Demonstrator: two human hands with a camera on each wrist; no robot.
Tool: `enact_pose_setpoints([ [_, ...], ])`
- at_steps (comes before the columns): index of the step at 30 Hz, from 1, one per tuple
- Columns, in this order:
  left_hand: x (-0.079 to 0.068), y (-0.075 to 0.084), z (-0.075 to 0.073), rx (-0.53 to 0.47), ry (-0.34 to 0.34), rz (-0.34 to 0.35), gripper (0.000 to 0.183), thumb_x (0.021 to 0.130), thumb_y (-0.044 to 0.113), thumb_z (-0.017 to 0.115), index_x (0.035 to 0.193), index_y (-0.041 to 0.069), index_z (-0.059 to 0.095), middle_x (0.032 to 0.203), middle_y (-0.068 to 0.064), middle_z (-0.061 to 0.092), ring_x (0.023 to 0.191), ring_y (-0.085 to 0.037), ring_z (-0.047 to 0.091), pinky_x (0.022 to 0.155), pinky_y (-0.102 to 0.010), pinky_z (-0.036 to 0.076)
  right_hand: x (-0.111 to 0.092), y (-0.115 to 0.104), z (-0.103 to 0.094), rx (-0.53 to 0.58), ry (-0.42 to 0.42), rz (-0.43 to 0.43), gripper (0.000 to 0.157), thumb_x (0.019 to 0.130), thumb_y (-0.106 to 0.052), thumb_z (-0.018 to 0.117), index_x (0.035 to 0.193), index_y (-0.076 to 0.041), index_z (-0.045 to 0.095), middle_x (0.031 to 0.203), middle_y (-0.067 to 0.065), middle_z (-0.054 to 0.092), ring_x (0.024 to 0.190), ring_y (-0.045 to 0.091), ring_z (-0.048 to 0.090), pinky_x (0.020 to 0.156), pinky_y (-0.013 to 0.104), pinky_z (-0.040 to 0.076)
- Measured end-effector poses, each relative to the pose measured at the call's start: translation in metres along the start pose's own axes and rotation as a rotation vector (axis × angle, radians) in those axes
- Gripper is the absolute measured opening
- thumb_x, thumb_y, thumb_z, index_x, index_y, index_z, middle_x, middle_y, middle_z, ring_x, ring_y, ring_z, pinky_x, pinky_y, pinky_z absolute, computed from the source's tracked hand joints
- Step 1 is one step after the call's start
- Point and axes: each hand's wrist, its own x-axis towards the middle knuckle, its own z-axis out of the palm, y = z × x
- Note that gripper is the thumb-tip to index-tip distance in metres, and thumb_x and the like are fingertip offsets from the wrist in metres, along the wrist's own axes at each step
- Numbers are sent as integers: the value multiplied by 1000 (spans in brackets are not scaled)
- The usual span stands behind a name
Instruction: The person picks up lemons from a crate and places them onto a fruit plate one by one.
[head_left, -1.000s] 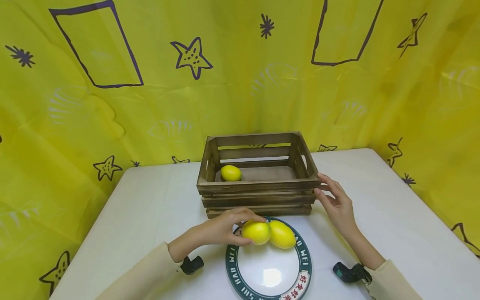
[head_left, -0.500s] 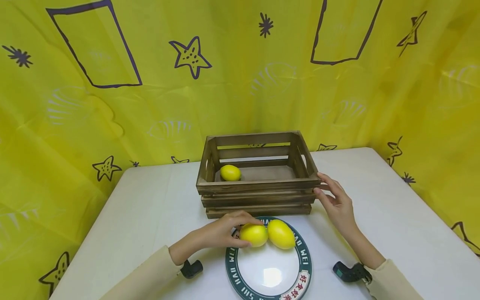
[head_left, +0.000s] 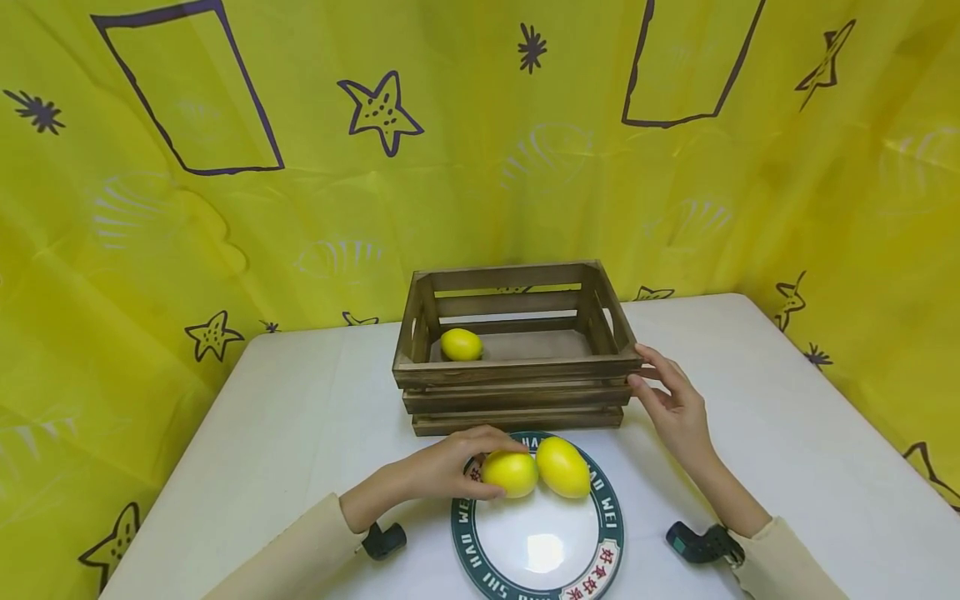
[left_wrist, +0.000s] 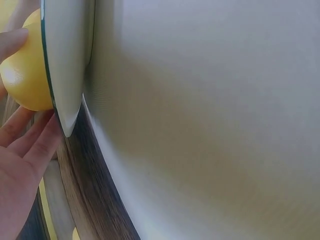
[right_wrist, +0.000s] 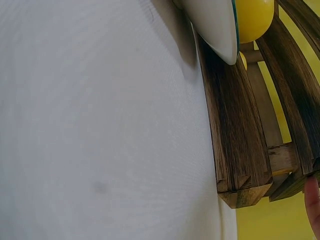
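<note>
In the head view my left hand (head_left: pixel 457 467) grips a yellow lemon (head_left: pixel 512 475), thumb on the near side and fingers over the far side, at the upper part of a white plate with a dark green lettered rim (head_left: pixel 467 542). A second lemon (head_left: pixel 564 468) lies on the plate just right of it. The left wrist view shows the held lemon (left_wrist: pixel 27 75) against the plate's edge. My right hand (head_left: pixel 678 417) holds the front right corner of a brown slatted wooden crate (head_left: pixel 517 396), thumb below and fingers at the top rail. One more lemon (head_left: pixel 461 344) lies inside the crate, at its left.
The crate stands right behind the plate on a white table (head_left: pixel 315 400). A yellow curtain (head_left: pixel 480 192) printed with stars and shells hangs behind and along both sides. Dark wrist cameras (head_left: pixel 384 540) sit on both forearms.
My left hand has shifted the gripped lemon slightly left and towards me, so a small gap now shows between it and the second lemon. My right hand stays at the crate's corner.
</note>
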Motion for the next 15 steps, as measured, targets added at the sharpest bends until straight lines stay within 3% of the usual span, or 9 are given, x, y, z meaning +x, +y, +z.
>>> enact_pose_setpoints([
  [7, -2, 0, -1, -14, -10, -13, 54, 90, 25, 73, 140, 21, 53, 137, -1, 53, 120, -12, 52, 103, -26, 44, 0, 1, -1, -2, -22, -17, 51, 87, 18, 59, 136, 4, 52, 121, -18, 55, 102, -4, 59, 77, 8, 50],
  [15, -4, 0, -6, -4, 62, 39, 53, 92, 23, 70, 140, 14, 51, 130, -4, 58, 107, -12, 55, 92, -25, 49, -1, 0, 0, 8, -10, -7, 51, 86, 19, 59, 135, 5, 53, 120, -16, 56, 102, -2, 60, 76, 8, 51],
])
